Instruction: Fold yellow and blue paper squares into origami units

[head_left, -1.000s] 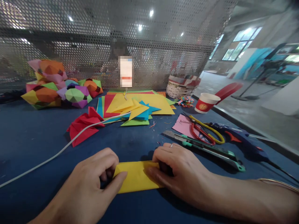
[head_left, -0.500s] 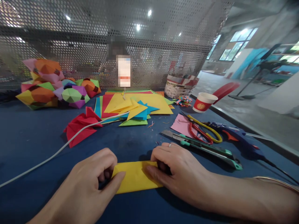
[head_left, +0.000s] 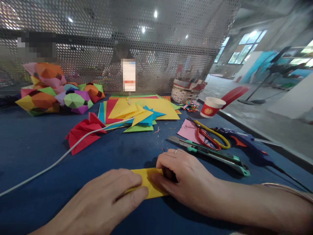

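Note:
A folded strip of yellow paper (head_left: pixel 153 182) lies near the table's front edge, its two ends partly covered by my hands. My left hand (head_left: pixel 110 195) reaches over the left end, fingers close together on top and the thumb along the near side. At the right end my right hand (head_left: pixel 182 179), with a ring on one finger, pinches the paper between thumb and curled fingers. Beyond it lies a green and grey utility knife (head_left: pixel 210 154). Red and yellow handled scissors (head_left: pixel 212 135) rest partly on a pink paper piece (head_left: pixel 187 129).
Stacked coloured paper (head_left: pixel 168 109) lies ahead, crossed by a white cable (head_left: pixel 81 139). Folded red paper (head_left: pixel 84 133) is left of it, near paper ornaments (head_left: pixel 75 99). A glue gun (head_left: pixel 249 145), paper cup (head_left: pixel 211 107) and woven basket (head_left: pixel 187 91) stand right, before a perforated metal screen (head_left: pixel 151 45).
My left hand has slid right and farther over the yellow paper, covering more of its left part. The right hand keeps its hold with little movement.

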`<state>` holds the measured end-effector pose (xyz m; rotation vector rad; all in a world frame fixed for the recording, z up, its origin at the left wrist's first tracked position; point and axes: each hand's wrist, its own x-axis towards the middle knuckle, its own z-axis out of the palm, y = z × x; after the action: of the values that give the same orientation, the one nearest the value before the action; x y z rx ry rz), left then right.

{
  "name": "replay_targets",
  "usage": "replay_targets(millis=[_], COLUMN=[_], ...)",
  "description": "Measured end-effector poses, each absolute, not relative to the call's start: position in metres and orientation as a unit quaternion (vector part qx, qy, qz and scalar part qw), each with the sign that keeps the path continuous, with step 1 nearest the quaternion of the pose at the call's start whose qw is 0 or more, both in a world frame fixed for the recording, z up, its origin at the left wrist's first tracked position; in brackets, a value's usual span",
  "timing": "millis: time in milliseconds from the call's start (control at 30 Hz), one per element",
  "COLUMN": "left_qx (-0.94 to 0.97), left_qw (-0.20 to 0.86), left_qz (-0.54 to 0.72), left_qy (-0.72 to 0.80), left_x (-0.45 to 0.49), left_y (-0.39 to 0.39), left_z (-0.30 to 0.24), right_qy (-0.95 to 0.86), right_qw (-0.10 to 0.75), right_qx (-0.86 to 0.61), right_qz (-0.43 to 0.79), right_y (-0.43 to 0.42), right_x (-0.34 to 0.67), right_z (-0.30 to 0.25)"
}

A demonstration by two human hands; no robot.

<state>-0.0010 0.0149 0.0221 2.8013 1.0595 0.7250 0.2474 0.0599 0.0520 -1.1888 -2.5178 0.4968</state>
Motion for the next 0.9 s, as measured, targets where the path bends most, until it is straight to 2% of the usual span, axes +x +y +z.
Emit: replay_targets(millis=[67,133,367,733,800,900], left_qx=[0.908,0.899,0.866,0.856,0.857,0.870], left_qw=[0.104,0.131,0.166,0.209,0.207,0.188], left_qz=[0.211,0.196,0.184,0.211,0.204,0.199], left_qy=[0.346,0.369,0.434,0.424,0.425,0.410], left_x=[0.0031,0.0063,0.0009,-0.0002,0.0006,0.0032], left_y=[0.0160,0.0166,0.0131,0.0140,0.0139,0.0147], left_z=[0.0216,0.0228,0.0203,0.0151,0.0155,0.0185], right_qy=[-0.875,-0.870,-0.857,-0.878,-0.879,-0.884], right_qw=[0.154,0.154,0.157,0.198,0.220,0.301], right_qx=[-0.420,-0.429,-0.452,-0.405,-0.392,-0.320], right_qz=[0.184,0.189,0.192,0.162,0.158,0.161], right_y=[0.0601,0.0601,0.0589,0.0611,0.0614,0.0600], right_x=[0.2468,0.2461,0.2454,0.2505,0.2515,0.2531], right_z=[0.0531,0.0540,0.0549,0.0487,0.0479,0.0484])
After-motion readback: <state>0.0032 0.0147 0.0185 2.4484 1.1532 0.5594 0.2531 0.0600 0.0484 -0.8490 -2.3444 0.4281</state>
